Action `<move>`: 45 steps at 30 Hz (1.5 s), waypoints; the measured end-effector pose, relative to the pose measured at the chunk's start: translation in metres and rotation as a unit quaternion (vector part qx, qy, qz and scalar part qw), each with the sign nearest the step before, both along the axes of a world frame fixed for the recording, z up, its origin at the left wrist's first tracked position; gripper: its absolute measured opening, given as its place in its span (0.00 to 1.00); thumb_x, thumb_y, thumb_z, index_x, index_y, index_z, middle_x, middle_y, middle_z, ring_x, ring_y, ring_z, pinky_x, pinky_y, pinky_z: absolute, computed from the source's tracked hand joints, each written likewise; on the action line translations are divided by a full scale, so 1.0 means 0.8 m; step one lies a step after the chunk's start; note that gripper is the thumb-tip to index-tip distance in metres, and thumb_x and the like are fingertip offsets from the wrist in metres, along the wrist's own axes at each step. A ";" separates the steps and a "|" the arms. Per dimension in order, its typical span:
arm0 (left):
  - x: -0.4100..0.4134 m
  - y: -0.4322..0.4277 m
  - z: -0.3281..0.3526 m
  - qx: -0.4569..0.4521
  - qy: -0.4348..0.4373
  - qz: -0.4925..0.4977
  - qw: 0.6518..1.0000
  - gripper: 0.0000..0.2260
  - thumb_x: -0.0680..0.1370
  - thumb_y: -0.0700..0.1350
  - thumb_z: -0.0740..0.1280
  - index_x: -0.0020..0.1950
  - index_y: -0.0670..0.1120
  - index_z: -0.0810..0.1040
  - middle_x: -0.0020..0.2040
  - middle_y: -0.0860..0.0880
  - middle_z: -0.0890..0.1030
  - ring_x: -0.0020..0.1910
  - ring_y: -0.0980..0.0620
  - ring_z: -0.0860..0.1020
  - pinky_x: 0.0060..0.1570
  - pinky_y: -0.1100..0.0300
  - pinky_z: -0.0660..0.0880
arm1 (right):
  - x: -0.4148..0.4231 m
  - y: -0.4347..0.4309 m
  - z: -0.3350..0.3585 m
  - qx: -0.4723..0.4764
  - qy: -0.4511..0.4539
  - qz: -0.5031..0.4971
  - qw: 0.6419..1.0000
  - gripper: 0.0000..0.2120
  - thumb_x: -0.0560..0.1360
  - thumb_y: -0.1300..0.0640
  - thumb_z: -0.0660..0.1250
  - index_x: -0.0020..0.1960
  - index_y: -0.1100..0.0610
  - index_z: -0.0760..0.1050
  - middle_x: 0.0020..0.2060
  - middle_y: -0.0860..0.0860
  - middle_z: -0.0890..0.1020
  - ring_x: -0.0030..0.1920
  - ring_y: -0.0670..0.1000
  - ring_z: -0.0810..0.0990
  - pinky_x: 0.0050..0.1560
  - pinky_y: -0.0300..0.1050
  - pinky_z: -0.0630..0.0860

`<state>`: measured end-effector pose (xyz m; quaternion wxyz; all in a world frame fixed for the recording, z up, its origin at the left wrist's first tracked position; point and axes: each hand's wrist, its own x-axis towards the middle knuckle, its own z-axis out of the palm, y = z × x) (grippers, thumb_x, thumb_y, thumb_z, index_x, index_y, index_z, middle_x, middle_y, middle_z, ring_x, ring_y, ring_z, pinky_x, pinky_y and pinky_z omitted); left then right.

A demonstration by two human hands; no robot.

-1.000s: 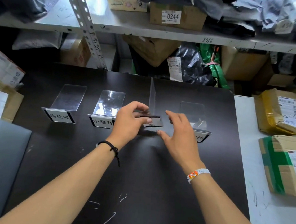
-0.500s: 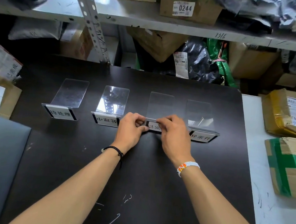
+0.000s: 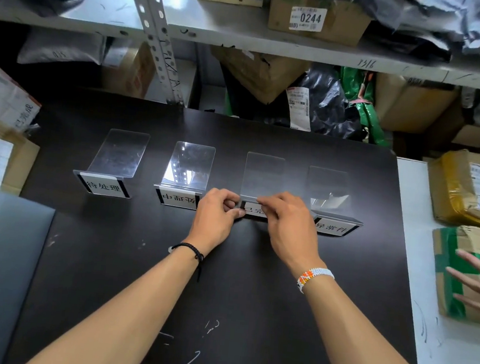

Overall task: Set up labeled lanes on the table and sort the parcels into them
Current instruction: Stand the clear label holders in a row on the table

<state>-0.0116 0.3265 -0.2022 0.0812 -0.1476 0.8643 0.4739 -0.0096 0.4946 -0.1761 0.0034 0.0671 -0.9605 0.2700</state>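
Third acrylic label stand [image 3: 262,181] upright on black worktop [image 3: 223,283], in row between second stand [image 3: 188,171] and fourth stand [image 3: 329,196]. Left hand [image 3: 215,217] and right hand [image 3: 287,221] pinching its label edge, one grip per side. Taped parcels [image 3: 466,189] on white surface at right.

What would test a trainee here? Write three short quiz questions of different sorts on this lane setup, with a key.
1. True or false: four clear label stands sit in a row on the black table.
2. Which stand do the left hand and right hand hold? A) leftmost stand B) third stand from the left C) rightmost stand
3. Fill in: the box on the upper shelf bears the number ____.

Key: 1 true; 2 B; 3 0244.
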 end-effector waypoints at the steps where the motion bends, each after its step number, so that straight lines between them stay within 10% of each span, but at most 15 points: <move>1: 0.001 0.001 0.003 -0.004 -0.004 0.000 1.000 0.12 0.75 0.39 0.78 0.57 0.44 0.83 0.51 0.48 0.78 0.40 0.61 0.75 0.50 0.69 0.76 | 0.000 0.000 0.002 0.004 -0.003 0.005 1.000 0.08 0.81 0.58 0.70 0.58 0.52 0.86 0.49 0.51 0.84 0.54 0.59 0.80 0.48 0.53 0.79; 9: 0.018 -0.033 0.070 -0.131 0.102 -0.017 0.986 0.19 0.73 0.35 0.74 0.62 0.48 0.78 0.55 0.52 0.73 0.54 0.52 0.76 0.49 0.57 0.76 | -0.007 -0.013 0.031 0.072 0.096 0.009 0.993 0.15 0.75 0.53 0.77 0.61 0.49 0.84 0.52 0.49 0.85 0.54 0.59 0.79 0.50 0.54 0.71; 19: -0.015 -0.145 0.069 -0.455 0.056 -0.251 0.853 0.16 0.79 0.45 0.70 0.65 0.57 0.80 0.62 0.54 0.79 0.62 0.47 0.73 0.57 0.53 0.67 | 0.002 -0.107 0.033 0.023 0.073 0.072 0.994 0.16 0.74 0.54 0.78 0.62 0.52 0.83 0.52 0.49 0.82 0.54 0.57 0.78 0.50 0.52 0.73; 21: -0.015 -0.156 0.066 -0.414 0.066 -0.243 0.875 0.14 0.78 0.43 0.70 0.61 0.57 0.83 0.58 0.55 0.81 0.59 0.49 0.76 0.55 0.54 0.68 | 0.006 -0.121 0.032 -0.021 0.015 0.061 0.998 0.17 0.77 0.52 0.75 0.64 0.52 0.82 0.55 0.49 0.81 0.57 0.54 0.77 0.54 0.50 0.75; 24: -0.013 -0.168 0.064 -0.125 0.087 -0.040 0.988 0.15 0.72 0.37 0.77 0.54 0.53 0.87 0.49 0.56 0.84 0.51 0.53 0.82 0.54 0.58 0.76 | 0.008 -0.134 0.034 -0.090 -0.043 0.018 0.995 0.24 0.77 0.50 0.76 0.71 0.51 0.76 0.60 0.48 0.79 0.60 0.51 0.78 0.60 0.50 0.77; 30: 0.004 -0.148 0.053 0.276 0.004 0.117 0.954 0.15 0.71 0.29 0.78 0.53 0.44 0.83 0.45 0.46 0.87 0.44 0.51 0.84 0.55 0.51 0.81 | 0.002 -0.152 0.034 -0.123 -0.067 -0.014 0.990 0.20 0.77 0.49 0.75 0.68 0.44 0.79 0.62 0.45 0.83 0.58 0.50 0.82 0.58 0.51 0.79; 39: 0.021 -0.149 0.003 -0.115 0.019 0.028 0.993 0.20 0.74 0.48 0.79 0.64 0.47 0.80 0.55 0.49 0.73 0.60 0.48 0.72 0.57 0.56 0.72 | -0.009 -0.181 0.013 0.041 0.040 0.044 0.997 0.08 0.77 0.59 0.72 0.52 0.48 0.85 0.42 0.50 0.84 0.42 0.60 0.82 0.35 0.48 0.74; 45: 0.023 -0.151 -0.013 -0.155 0.009 0.010 0.988 0.25 0.78 0.49 0.76 0.72 0.42 0.75 0.55 0.45 0.70 0.58 0.42 0.74 0.56 0.52 0.73 | -0.011 -0.195 0.003 0.105 0.063 0.061 0.991 0.08 0.74 0.60 0.76 0.48 0.48 0.86 0.36 0.49 0.82 0.37 0.58 0.79 0.34 0.44 0.62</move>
